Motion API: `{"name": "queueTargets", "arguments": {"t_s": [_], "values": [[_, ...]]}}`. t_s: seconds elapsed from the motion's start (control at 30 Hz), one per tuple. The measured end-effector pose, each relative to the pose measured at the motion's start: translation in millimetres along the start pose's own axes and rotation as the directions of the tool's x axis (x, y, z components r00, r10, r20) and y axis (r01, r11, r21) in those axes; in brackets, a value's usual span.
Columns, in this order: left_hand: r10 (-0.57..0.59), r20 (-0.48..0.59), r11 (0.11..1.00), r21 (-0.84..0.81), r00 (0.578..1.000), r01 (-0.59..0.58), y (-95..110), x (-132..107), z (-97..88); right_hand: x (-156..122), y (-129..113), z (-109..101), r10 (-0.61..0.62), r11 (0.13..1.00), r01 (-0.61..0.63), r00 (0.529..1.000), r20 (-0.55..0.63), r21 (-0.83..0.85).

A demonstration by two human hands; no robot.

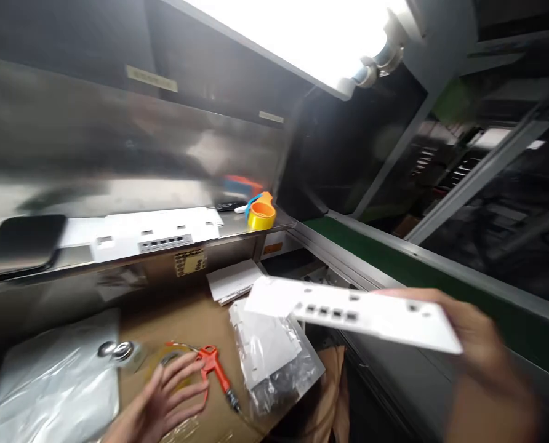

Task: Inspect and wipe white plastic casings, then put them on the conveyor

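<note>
The white panel (378, 319) is up in the air in the right hand (475, 335), whose grip is closed on its right end, so the piece lies to the left of that grip — its long axis running leftward and slightly up the view, the far end over the clear plastic bag (297, 375) on the table (189, 314). The left hand (168, 397) is farther from the panel, empty with fingers spread wide beside the red air gun (221, 373) — blur leaves any contact there uncertain
</note>
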State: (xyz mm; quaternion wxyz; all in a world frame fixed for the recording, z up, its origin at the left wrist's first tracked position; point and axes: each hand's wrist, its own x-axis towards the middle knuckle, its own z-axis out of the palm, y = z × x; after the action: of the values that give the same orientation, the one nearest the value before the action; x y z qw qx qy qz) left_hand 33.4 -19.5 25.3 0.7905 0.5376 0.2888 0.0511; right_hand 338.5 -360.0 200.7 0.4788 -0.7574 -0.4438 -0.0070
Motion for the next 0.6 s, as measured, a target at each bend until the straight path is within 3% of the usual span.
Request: {"name": "queueTargets", "arguments": {"t_s": [0.03,0.1,0.17,0.27,0.37,0.4,0.47,0.5,0.53,0.6], "values": [[-0.079,0.072,0.945,-0.312,0.994,0.098,7.9,-3.9,-3.1,8.7,-10.3,46.7,-0.033,0.986,0.005,0.985,0.167,0.166],[-0.140,0.098,0.726,-0.667,0.985,0.170,27.9,-19.9,-12.1,27.2,-26.9,136.2,-0.167,0.932,0.015,0.905,0.391,0.362],[-0.168,0.046,0.630,-0.763,0.985,0.143,49.3,-45.2,-26.8,40.0,-41.1,212.3,-0.310,0.861,0.052,0.842,0.441,0.507],[-0.233,-0.141,0.646,-0.762,0.962,0.045,72.6,-89.9,-59.0,41.3,-62.1,293.5,-0.415,0.761,0.050,0.804,0.426,0.647],[-0.294,-0.321,0.561,-0.821,0.901,-0.109,73.2,-128.3,-100.7,29.2,-83.3,343.3,-0.454,0.724,0.089,0.808,0.376,0.684],[-0.243,-0.322,0.528,-0.835,0.915,-0.154,67.7,-138.3,-115.9,24.6,-89.7,355.6,-0.468,0.713,0.114,0.812,0.348,0.692],[0.021,-0.189,0.500,-0.848,0.982,-0.174,51.5,-154.0,-145.2,16.0,-100.7,376.2,-0.500,0.687,0.164,0.813,0.297,0.708],[0.192,-0.059,0.508,-0.848,0.980,-0.151,42.9,-159.9,-157.8,12.3,-104.9,384.8,-0.511,0.679,0.181,0.812,0.282,0.712],[0.327,0.079,0.513,-0.851,0.942,-0.107,35.4,-164.8,-168.0,8.9,-108.2,392.3,-0.516,0.675,0.190,0.812,0.273,0.713],[0.471,0.256,0.508,-0.861,0.844,-0.022,26.0,-171.8,-180.1,3.2,-111.8,403.8,-0.509,0.680,0.190,0.818,0.270,0.708]]}}
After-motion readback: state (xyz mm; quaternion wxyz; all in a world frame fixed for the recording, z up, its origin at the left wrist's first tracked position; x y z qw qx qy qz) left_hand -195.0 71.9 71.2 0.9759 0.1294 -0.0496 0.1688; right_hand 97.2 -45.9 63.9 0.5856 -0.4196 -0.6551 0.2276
